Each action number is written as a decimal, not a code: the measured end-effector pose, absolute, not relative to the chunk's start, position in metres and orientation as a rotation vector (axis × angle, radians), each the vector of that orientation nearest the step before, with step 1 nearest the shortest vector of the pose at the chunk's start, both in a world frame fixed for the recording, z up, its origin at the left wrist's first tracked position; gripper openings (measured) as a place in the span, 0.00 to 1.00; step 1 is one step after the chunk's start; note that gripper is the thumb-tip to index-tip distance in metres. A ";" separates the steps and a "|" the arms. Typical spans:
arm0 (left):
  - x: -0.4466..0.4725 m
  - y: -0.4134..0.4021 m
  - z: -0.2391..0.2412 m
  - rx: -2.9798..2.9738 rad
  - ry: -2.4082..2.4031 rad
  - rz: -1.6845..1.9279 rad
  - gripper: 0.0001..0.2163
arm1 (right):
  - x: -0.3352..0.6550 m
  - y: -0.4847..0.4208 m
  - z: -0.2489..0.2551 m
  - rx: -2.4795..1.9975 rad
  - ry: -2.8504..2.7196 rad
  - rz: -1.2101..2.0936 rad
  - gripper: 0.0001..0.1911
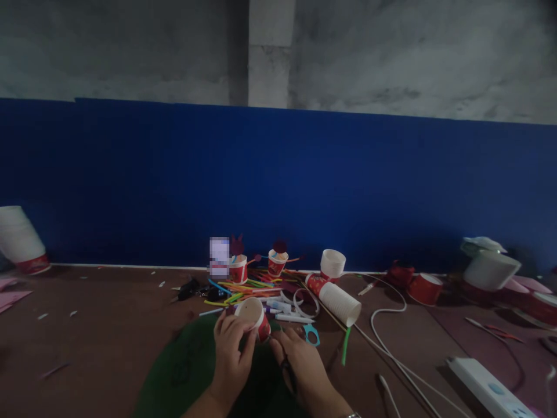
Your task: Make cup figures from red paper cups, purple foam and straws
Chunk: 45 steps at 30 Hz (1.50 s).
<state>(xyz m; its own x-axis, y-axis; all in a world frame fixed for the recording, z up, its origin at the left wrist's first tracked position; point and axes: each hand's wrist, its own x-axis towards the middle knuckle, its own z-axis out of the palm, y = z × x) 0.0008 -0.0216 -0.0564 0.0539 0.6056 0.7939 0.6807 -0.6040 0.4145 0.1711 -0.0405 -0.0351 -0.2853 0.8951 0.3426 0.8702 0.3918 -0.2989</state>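
My left hand (232, 348) is closed around a red-and-white paper cup (263, 326), which tilts so that its pale round end faces up. A small dark spot shows on that face. At the cup's lower right side is my right hand (302, 360), its fingers wrapped round a slim dark tool (287, 370); its tip reaches close to the cup wall, and I cannot tell its exact kind. Both hands are above a dark green round mat (169, 363). Beside the right hand lies a light-blue ring-shaped piece (311, 335).
Behind the cup lie coloured pipe cleaners (237, 297) and white markers (293, 318). Two decorated cups (239, 270) stand farther back. A cup stack (342, 302) lies on its side at right, near white cables (383, 342) and a power strip (489, 386). A blue partition (278, 186) closes the back.
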 end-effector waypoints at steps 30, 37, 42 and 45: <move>0.004 -0.027 -0.046 -2.254 -1.245 -1.538 0.06 | 0.169 -0.045 -0.036 -1.414 -2.057 0.526 0.20; 0.006 -0.030 -0.042 -2.263 -1.219 -1.536 0.06 | 0.165 -0.046 -0.027 -1.502 -1.329 1.771 0.27; 0.006 -0.030 -0.040 -2.252 -1.223 -1.554 0.06 | 0.164 -0.048 -0.027 -1.501 -1.889 0.857 0.17; 0.006 -0.029 -0.041 -2.255 -1.240 -1.545 0.06 | 0.166 -0.050 -0.031 -1.610 -2.057 0.346 0.12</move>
